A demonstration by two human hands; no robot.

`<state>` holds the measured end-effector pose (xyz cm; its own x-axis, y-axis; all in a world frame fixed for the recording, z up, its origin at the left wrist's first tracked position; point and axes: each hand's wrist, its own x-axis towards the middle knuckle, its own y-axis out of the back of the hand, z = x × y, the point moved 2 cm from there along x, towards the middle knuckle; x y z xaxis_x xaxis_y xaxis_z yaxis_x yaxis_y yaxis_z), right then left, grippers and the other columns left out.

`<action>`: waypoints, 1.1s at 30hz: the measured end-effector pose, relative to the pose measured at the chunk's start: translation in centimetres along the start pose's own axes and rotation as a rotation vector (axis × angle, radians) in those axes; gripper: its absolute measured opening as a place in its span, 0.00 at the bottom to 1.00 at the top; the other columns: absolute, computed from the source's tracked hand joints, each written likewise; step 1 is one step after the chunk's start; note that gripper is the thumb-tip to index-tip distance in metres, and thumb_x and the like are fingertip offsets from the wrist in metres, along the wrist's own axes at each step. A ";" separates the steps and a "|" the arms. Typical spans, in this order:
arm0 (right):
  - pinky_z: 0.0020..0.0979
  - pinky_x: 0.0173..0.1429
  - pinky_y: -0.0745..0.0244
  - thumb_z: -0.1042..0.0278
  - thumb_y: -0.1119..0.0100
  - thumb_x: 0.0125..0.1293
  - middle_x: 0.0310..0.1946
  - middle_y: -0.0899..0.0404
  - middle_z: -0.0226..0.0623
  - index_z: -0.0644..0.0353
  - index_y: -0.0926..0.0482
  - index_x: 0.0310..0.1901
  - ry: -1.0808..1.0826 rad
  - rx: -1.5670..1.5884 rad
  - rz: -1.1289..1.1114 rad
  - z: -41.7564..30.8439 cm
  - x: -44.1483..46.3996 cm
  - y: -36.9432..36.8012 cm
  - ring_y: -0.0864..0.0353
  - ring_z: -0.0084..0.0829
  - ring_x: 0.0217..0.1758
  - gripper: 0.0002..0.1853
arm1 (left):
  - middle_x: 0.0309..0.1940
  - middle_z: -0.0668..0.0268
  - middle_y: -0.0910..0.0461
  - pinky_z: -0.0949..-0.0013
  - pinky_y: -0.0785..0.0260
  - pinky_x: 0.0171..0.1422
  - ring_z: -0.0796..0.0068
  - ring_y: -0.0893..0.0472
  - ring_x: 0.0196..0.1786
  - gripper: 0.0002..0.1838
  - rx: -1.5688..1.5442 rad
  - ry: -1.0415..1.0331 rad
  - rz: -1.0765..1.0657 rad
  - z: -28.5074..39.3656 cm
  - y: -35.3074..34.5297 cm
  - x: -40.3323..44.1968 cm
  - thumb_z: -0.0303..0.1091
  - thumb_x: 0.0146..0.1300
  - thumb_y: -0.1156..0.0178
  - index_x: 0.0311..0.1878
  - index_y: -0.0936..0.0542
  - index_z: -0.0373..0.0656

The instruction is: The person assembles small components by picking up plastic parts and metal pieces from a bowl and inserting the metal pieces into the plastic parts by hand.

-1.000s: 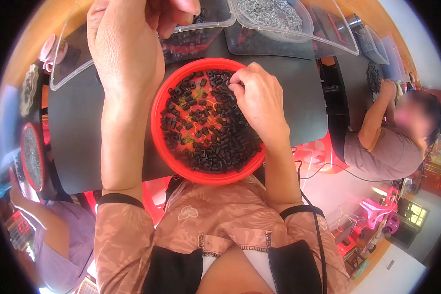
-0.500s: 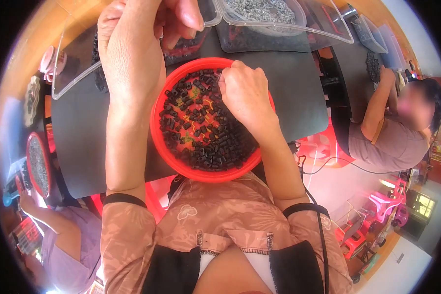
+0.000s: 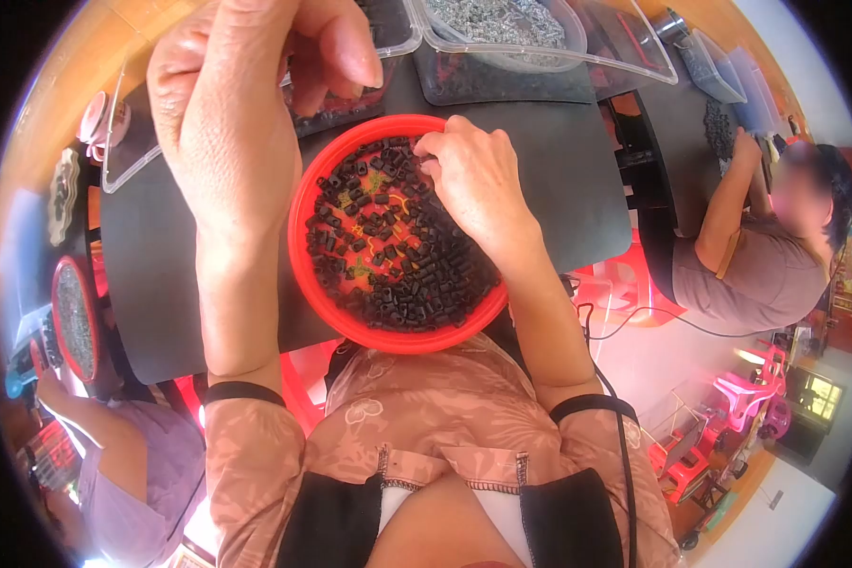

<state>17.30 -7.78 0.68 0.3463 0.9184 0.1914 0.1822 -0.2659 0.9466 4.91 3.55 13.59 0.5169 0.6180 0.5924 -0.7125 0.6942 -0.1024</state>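
A round red basin [image 3: 305, 284] sits in front of me, holding many short black tube-like pieces [image 3: 417, 293] over a patterned bottom. My right hand [image 3: 473, 180] reaches over its far right rim, fingers bent together at the pieces. Whatever is between those fingertips is hidden. My left hand [image 3: 246, 104] is raised close to the camera, left of and beyond the basin. Its fingers curl inward, and the upper part is cut off by the frame edge, so anything pinched there is out of sight.
Beyond the basin stand clear plastic boxes [image 3: 540, 68], one with a tub of small shiny metal parts [image 3: 502, 28]. A dark table [image 3: 161, 284] lies beneath. One person [image 3: 767, 246] works at the right, another [image 3: 142, 454] at the left beside a red-rimmed tray [image 3: 74, 317].
My left hand has shifted left and slightly down. My right hand stays at the basin's far right rim, its fingers slightly repositioned.
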 end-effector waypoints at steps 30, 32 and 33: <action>0.23 0.43 0.28 0.70 0.44 0.72 0.35 0.24 0.29 0.66 0.24 0.44 0.008 1.662 0.334 1.1 -2.1 6.2 0.27 0.17 0.36 0.08 | 0.25 0.70 0.21 0.80 0.34 0.34 0.85 0.25 0.28 0.13 0.012 0.573 -0.666 -5.2 -4.2 -2.0 0.39 0.72 0.45 0.38 0.21 0.38; 0.21 0.41 0.30 0.69 0.43 0.72 0.33 0.24 0.27 0.65 0.23 0.43 -0.076 1.599 0.327 1.2 -2.5 5.8 0.28 0.15 0.35 0.07 | 0.26 0.70 0.20 0.80 0.34 0.34 0.86 0.26 0.28 0.12 -0.010 0.590 -0.629 -5.3 -4.2 -2.5 0.38 0.72 0.44 0.38 0.21 0.39; 0.20 0.40 0.31 0.69 0.43 0.72 0.32 0.24 0.26 0.65 0.23 0.43 -0.115 1.570 0.321 1.2 -2.5 5.6 0.29 0.15 0.34 0.07 | 0.27 0.70 0.20 0.80 0.34 0.33 0.86 0.26 0.28 0.11 -0.015 0.597 -0.624 -5.4 -3.9 -2.8 0.38 0.72 0.44 0.39 0.21 0.39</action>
<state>18.50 -11.93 5.19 0.6050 0.7618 0.2318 0.7855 -0.5232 -0.3305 8.87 1.12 8.00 0.9774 0.2098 0.0251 -0.2112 0.9734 0.0889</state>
